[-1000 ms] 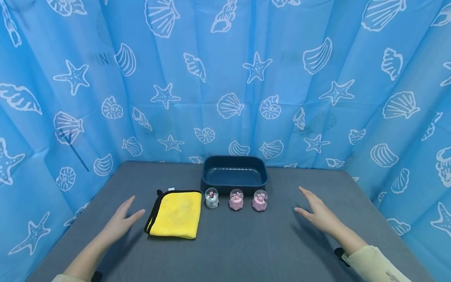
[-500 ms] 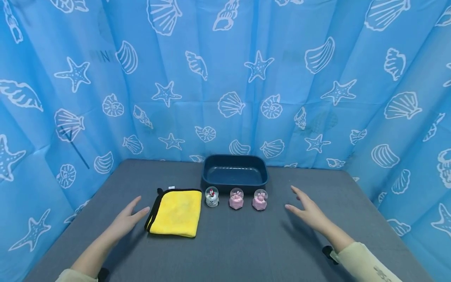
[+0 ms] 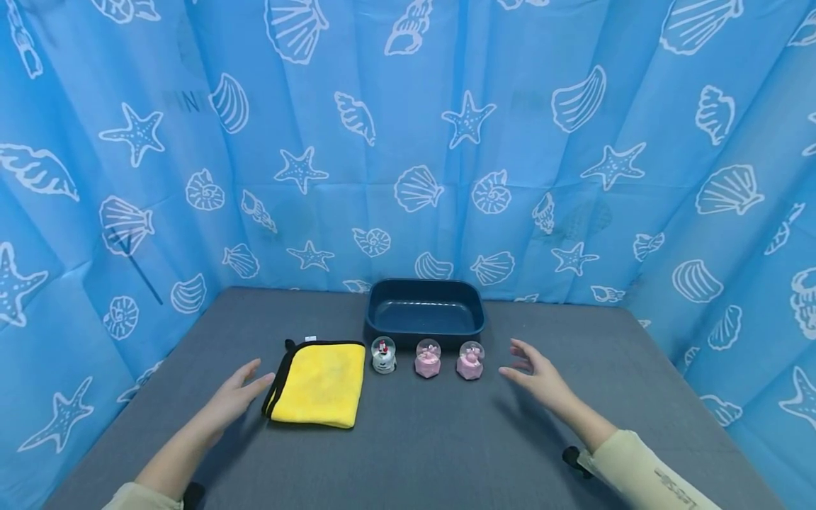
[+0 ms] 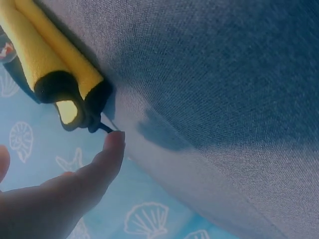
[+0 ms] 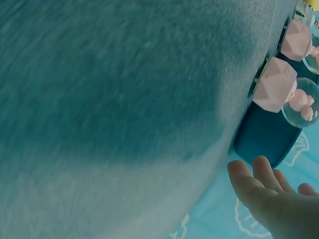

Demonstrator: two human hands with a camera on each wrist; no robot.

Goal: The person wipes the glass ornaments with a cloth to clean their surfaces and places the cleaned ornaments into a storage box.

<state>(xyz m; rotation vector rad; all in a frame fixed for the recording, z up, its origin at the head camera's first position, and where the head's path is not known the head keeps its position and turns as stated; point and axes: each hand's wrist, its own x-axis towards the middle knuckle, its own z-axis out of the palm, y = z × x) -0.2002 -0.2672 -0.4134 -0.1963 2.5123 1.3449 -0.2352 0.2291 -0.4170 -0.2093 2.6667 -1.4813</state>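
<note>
A folded yellow cloth (image 3: 319,386) with black edging lies on the left part of the table. My left hand (image 3: 231,400) hovers at its left edge, holding nothing, thumb tip overlapping the black border in the head view. Three small snow globes stand in a row: a white one (image 3: 384,360) with a red-and-white figure inside, a pink one (image 3: 428,363) in the middle, and another pink one (image 3: 469,365) on the right. My right hand (image 3: 540,379) is in the air just right of that last globe, fingers relaxed and slightly bent, thumb apart, nothing held.
Behind the globes sits a dark blue rectangular dish (image 3: 426,312) with raised walls. The grey table (image 3: 421,460) runs back to a blue curtain (image 3: 408,142) printed with white shells and starfish, which also hangs along both sides.
My right hand has moved left toward the right pink globe. My left hand has shifted slightly right to the cloth's edge. The cloth, globes and dish stay where they were.
</note>
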